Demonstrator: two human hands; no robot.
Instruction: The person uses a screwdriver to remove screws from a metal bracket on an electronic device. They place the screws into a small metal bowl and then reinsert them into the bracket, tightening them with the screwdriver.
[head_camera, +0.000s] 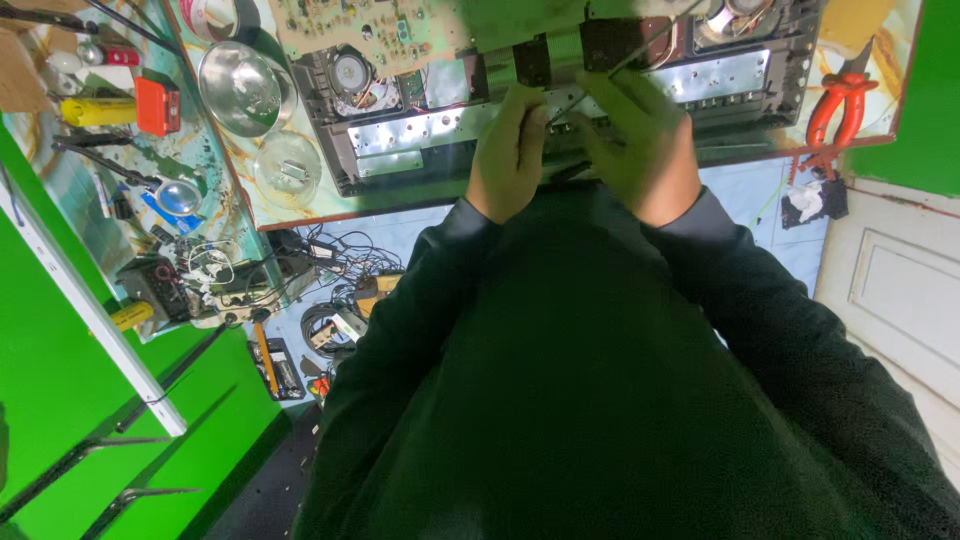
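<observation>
Spanning the upper part of the view, the bench (300, 205) carries an opened electronic chassis (560, 110) lying near its front edge, cover off, with the circuit board (370, 30) and a bright metal front strip (440, 125) exposed. Judged from this, disassembly is well advanced; the work now centres on the middle of that strip, and the boards and wiring behind it remain in place. The right hand (640, 140) has its fingers closed around a thin screwdriver (650, 40), shaft angled up and away, tip down at the strip. The left hand (510, 150) rests just beside it, fingers curled onto the chassis edge; whether it grips a part cannot be told. Both hands sit close to the bench edge, directly above the person's lap. Open room is limited: a metal bowl (245, 85) and a clear glass lid (287, 168) stand to the left of the chassis, red-handled pliers (840, 105) lie to the right near the corner, and small tools crowd the side shelf (120, 200)
</observation>
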